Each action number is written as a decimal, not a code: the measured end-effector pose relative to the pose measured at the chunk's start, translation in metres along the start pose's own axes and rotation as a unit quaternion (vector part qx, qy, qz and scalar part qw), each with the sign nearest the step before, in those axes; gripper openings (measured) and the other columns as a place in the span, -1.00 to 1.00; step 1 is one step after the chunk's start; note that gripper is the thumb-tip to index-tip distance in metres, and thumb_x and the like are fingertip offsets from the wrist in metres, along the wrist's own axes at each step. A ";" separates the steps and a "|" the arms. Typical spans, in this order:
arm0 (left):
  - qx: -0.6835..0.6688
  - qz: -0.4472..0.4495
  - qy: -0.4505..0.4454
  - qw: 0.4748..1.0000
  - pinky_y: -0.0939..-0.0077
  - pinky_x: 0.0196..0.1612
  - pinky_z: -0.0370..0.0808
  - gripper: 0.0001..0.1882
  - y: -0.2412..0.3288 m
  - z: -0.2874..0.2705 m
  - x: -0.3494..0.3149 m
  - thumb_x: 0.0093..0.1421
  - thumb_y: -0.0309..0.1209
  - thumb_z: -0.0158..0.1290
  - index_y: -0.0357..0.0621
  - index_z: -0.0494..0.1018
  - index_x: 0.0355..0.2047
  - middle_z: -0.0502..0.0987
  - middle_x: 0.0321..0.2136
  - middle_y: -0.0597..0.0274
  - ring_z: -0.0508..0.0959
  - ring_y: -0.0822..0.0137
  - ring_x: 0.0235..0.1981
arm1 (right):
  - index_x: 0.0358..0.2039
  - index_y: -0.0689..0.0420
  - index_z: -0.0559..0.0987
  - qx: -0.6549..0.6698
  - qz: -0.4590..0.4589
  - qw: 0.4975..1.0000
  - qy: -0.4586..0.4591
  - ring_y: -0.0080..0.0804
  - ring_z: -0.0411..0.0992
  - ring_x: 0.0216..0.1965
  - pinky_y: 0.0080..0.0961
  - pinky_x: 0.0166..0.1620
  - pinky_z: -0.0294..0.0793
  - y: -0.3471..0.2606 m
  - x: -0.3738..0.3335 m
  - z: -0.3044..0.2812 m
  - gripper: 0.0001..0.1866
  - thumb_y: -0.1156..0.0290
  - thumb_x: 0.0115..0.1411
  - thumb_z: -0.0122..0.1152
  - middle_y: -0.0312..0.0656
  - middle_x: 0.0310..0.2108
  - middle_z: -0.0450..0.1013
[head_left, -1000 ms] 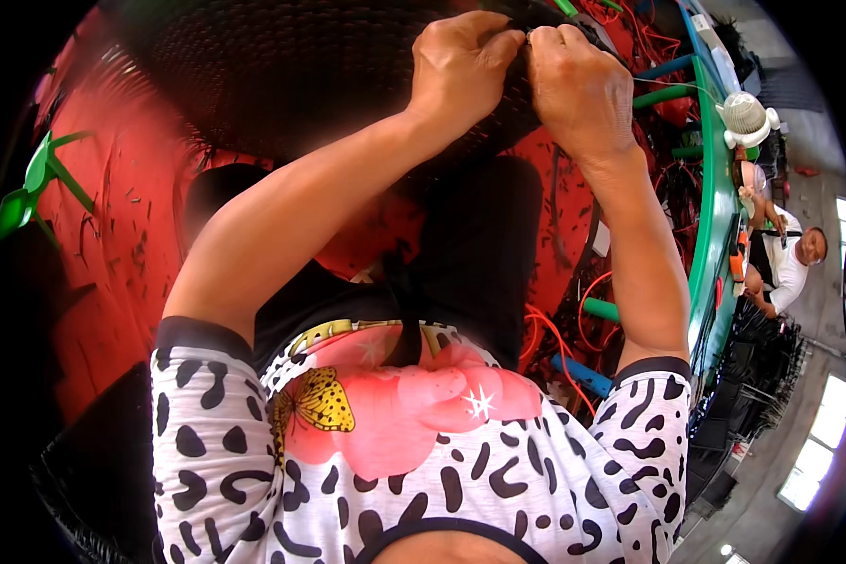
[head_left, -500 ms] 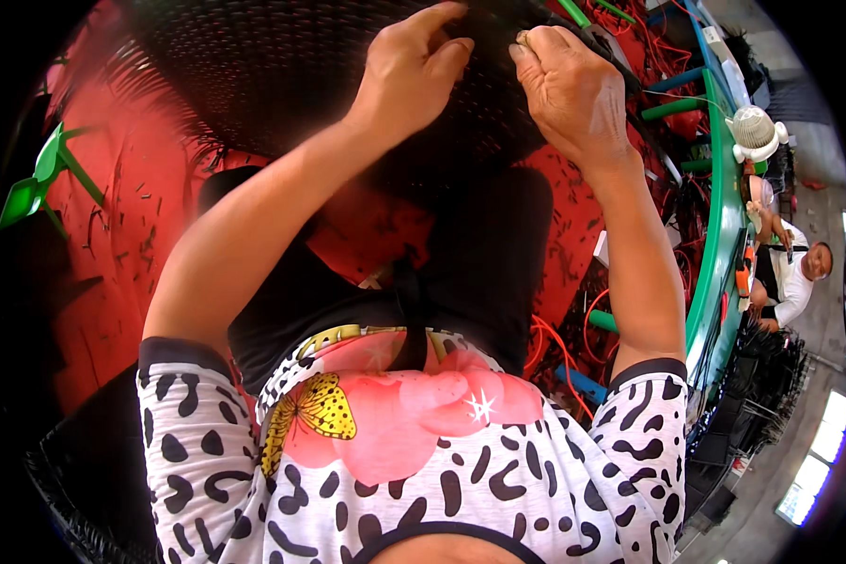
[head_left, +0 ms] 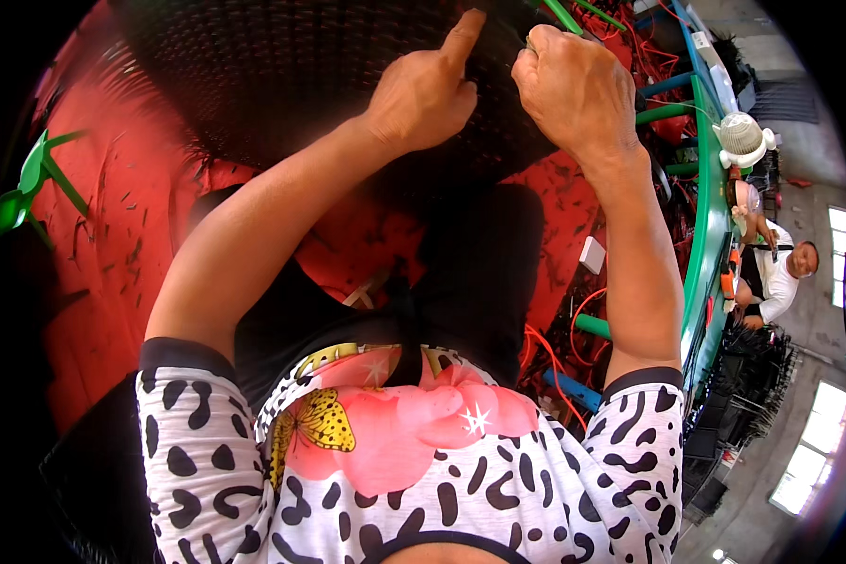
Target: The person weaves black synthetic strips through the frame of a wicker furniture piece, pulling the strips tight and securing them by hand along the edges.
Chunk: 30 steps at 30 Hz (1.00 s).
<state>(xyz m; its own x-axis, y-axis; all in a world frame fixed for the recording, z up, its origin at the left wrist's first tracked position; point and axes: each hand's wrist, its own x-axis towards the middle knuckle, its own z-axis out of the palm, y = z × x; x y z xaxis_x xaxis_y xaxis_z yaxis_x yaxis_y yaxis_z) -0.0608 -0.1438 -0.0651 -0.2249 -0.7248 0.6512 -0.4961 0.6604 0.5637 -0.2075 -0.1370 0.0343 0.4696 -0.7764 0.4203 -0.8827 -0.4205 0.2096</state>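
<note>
A large dark woven piece (head_left: 282,85), with loose strand ends fraying out at its left edge, spreads above my lap at the top of the view. My left hand (head_left: 423,99) is over the weave. Its index finger stretches away from me, the thumb stands apart, and nothing shows between them. To its right, my right hand (head_left: 578,94) is closed in a tight grip near the right side of the weave. A small bit shows at its fingertips, too little to name. The far edge of the woven piece is cut off by the frame.
Red sheeting (head_left: 113,310) littered with short dark scraps covers the floor. A green plastic stool (head_left: 33,188) is at left. On the right run a green-framed table (head_left: 708,207), red cords (head_left: 559,362) and a small fan (head_left: 741,141). Beyond sits another person (head_left: 780,268).
My left index finger has straightened from a bent pose, and the hand sits slightly nearer me. My right hand has rolled so more of its back shows, staying closed.
</note>
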 end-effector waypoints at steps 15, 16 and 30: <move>-0.615 -0.225 0.123 0.746 0.73 -0.71 0.27 -0.68 0.017 0.024 0.008 0.08 -0.61 0.02 -0.27 0.36 -0.11 0.40 -0.65 0.32 0.32 0.58 -0.73 | -0.44 0.10 0.42 -0.035 -0.033 0.998 0.034 -0.07 0.44 -0.48 -0.26 -0.46 0.43 0.000 -0.011 0.000 -0.89 0.36 0.13 0.01 -0.13 -0.48 0.43; -0.573 -0.254 0.155 0.764 0.73 -0.73 0.26 -0.75 0.022 0.023 0.012 0.09 -0.59 0.03 -0.27 0.39 -0.18 0.40 -0.66 0.33 0.31 0.58 -0.74 | -0.45 0.10 0.42 -0.045 -0.044 0.997 0.051 -0.09 0.44 -0.49 -0.28 -0.47 0.43 -0.002 -0.011 0.004 -0.90 0.37 0.13 0.00 -0.14 -0.49 0.42; -0.332 -0.238 0.168 0.897 0.71 -0.65 0.29 -0.91 0.032 -0.029 -0.010 0.10 -0.56 0.02 -0.31 0.48 -0.37 0.39 -0.69 0.36 0.33 0.59 -0.71 | -0.22 0.03 0.51 0.144 -0.144 0.970 0.132 -0.15 0.43 -0.45 -0.36 -0.42 0.43 -0.019 0.004 0.012 -0.80 0.36 0.10 0.12 -0.17 -0.44 0.43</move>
<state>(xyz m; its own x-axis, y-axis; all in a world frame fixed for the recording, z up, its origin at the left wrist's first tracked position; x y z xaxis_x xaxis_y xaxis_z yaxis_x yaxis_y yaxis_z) -0.0500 -0.1093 -0.0388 0.2007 -0.9293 0.3101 0.1644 0.3440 0.9245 -0.1887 -0.1382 0.0213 0.6432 -0.4754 0.6002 -0.6563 -0.7460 0.1125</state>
